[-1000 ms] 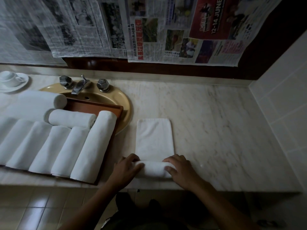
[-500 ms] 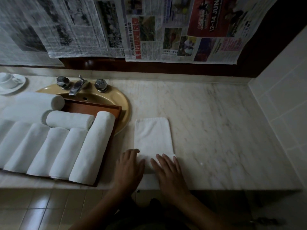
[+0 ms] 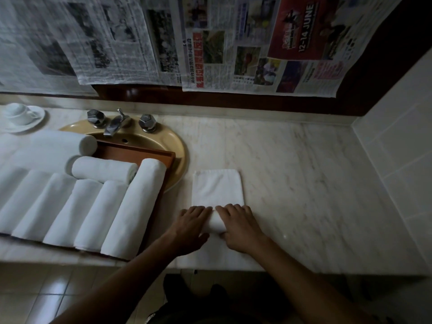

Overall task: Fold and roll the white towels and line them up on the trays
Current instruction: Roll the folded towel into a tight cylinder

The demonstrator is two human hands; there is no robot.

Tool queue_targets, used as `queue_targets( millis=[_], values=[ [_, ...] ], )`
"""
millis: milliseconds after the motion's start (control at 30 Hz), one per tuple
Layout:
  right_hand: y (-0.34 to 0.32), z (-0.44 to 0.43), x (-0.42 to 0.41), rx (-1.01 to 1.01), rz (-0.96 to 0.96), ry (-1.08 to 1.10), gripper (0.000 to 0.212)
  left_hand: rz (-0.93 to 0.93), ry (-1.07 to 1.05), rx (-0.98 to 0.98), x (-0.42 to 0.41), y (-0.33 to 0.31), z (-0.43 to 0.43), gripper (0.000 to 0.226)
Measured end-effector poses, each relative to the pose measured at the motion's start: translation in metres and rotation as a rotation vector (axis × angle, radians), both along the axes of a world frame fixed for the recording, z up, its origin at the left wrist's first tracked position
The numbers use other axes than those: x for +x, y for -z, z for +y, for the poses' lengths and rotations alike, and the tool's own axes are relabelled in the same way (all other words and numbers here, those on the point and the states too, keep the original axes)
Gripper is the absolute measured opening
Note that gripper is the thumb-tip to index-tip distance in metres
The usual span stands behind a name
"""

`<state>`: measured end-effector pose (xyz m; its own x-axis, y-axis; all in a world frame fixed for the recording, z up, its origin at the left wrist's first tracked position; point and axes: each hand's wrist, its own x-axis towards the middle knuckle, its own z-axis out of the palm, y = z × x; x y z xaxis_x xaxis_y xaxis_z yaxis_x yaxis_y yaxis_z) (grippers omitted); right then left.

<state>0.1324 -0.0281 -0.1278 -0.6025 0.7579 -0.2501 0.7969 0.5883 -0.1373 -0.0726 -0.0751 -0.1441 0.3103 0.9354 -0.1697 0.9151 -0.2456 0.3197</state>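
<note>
From the head camera, looking down at the marble counter (image 3: 304, 183): the folded towel (image 3: 217, 188) lies as a narrow strip just right of the sink (image 3: 174, 146), long side running away from the person, so it can be rolled straight forward. Its near end is already wound into a tight roll, and both hands are on it. The left hand (image 3: 190, 226) and right hand (image 3: 240, 226) sit side by side, fingers draped over the top and thumbs tucked against the near side, a snug wrap around the cloth. My read is that covering the width this way makes the roll come out even, not cone-shaped. About half the strip lies flat beyond the fingertips, so this roll looks halfway done.

To the left, the wooden tray (image 3: 149, 152) sits partly across the sink, carrying rolled towels (image 3: 93, 206) packed side by side in a row, with one more lying across their far ends. The rightmost roll lies close to the tray's right rim, so I can't tell where this one will fit.
</note>
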Motion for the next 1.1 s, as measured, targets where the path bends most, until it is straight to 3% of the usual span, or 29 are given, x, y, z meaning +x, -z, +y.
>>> queue_targets(
  millis=[333, 500, 600, 733, 867, 933, 1033, 1100],
  values=[
    [-0.035, -0.038, 0.027, -0.270, 0.031, 0.026, 0.069, -0.207, 0.012, -0.110, -0.024, -0.004, -0.053, 0.070],
    [-0.036, -0.029, 0.031, -0.372, 0.098, 0.073, 0.059, -0.378, -0.129, -0.197, -0.021, -0.001, -0.050, 0.063],
    [-0.024, -0.018, 0.029, -0.401, 0.076, 0.127, 0.052, -0.410, -0.229, -0.246, -0.016, -0.003, -0.040, 0.069],
    [-0.015, -0.018, 0.021, -0.256, 0.067, 0.179, 0.051, -0.420, -0.333, -0.353, -0.008, -0.012, -0.024, 0.083],
    [-0.014, -0.049, 0.016, 0.090, 0.301, 0.211, 0.037, -0.428, -0.433, -0.406, -0.004, -0.012, -0.018, 0.053],
    [-0.009, -0.070, 0.013, 0.184, 0.378, 0.219, 0.036, -0.448, -0.488, -0.399, -0.004, -0.014, -0.016, 0.060],
    [0.008, -0.085, 0.013, 0.241, 0.348, 0.174, 0.046, -0.482, -0.570, -0.358, -0.001, -0.015, -0.015, 0.060],
    [0.014, -0.082, 0.015, 0.210, 0.269, 0.116, 0.063, -0.386, -0.578, -0.238, 0.004, -0.015, -0.025, 0.052]
  ],
)
